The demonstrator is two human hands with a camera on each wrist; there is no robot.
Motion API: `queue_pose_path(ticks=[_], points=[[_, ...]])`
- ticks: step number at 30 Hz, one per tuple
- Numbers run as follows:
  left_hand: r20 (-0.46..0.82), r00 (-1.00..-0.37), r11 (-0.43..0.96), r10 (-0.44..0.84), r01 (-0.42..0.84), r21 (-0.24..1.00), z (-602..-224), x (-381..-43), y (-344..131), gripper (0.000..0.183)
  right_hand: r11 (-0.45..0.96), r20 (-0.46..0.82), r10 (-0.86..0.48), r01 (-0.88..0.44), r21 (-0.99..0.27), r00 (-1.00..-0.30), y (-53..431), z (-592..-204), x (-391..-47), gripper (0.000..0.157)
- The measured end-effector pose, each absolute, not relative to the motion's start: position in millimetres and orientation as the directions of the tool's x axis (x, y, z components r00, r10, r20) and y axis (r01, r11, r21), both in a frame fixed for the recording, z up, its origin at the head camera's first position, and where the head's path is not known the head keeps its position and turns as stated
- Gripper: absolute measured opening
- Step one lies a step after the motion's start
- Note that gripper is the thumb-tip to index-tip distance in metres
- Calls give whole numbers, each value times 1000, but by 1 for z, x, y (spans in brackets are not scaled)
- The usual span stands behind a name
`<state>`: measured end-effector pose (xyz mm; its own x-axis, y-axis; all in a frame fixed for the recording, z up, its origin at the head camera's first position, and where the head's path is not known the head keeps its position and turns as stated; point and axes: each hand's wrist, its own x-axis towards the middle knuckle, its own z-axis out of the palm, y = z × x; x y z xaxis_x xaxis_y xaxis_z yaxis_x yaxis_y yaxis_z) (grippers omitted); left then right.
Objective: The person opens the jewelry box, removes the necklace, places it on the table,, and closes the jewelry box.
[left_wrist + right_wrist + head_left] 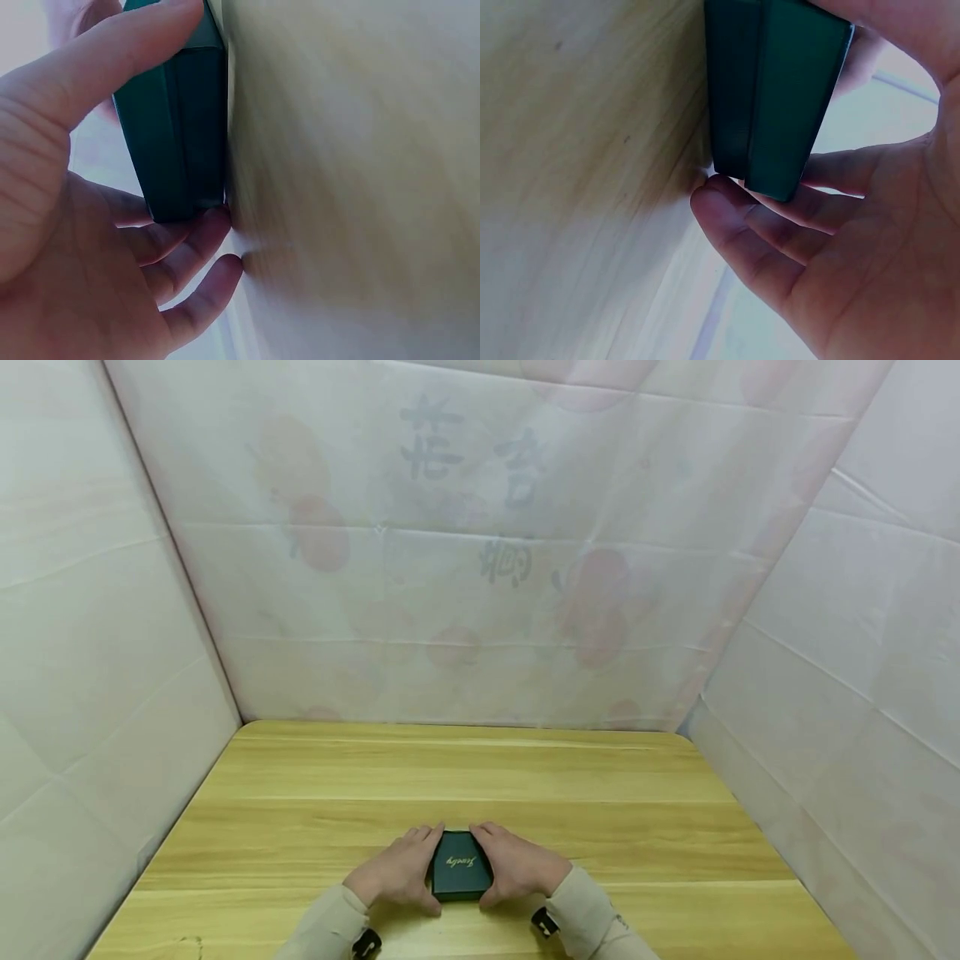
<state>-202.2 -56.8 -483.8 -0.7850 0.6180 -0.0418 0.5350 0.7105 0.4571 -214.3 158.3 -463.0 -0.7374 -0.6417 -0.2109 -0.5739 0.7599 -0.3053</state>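
A small dark green jewelry box with gold "Jewelry" lettering on its lid sits on the wooden table near the front edge, the lettering upside down in the head view. My left hand grips its left side, thumb at the near corner and fingers at the far one. On the opposite side my right hand holds it the same way. Both wrist views show a seam between lid and base along the green box. In the right wrist view the fingers curl round the end of the box, fingertips right at the tabletop.
The wooden table has rounded back corners. A pale cloth wall with faded red blots and dark characters stands behind it, with white cloth walls at left and right. Black straps show at both cuffs.
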Motion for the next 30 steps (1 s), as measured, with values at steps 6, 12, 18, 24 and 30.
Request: queue_pose_path(ticks=[6, 12, 18, 24, 30], points=[[-37, -784, 702, 619, 533, 472, -484, -201, -56, 107, 752, -209, -647, -568, -335, -733, 160, -461, -213, 97], [-26, -782, 682, 623, 526, 509, -483, -199, -56, 107, 737, -185, -656, -569, -365, -732, 163, -459, -213, 96], [-1, -774, 640, 634, 524, 561, -482, -198, -57, 107, 714, -170, -672, -569, -408, -721, 168, -458, -213, 95], [33, -774, 595, 633, 513, 619, -478, -197, -58, 107, 692, -147, -678, -557, -459, -720, 172, -456, -213, 96], [17, -800, 583, 600, 451, 676, -478, -197, -57, 109, 670, -94, -687, -577, -468, -721, 175, -455, -213, 93]])
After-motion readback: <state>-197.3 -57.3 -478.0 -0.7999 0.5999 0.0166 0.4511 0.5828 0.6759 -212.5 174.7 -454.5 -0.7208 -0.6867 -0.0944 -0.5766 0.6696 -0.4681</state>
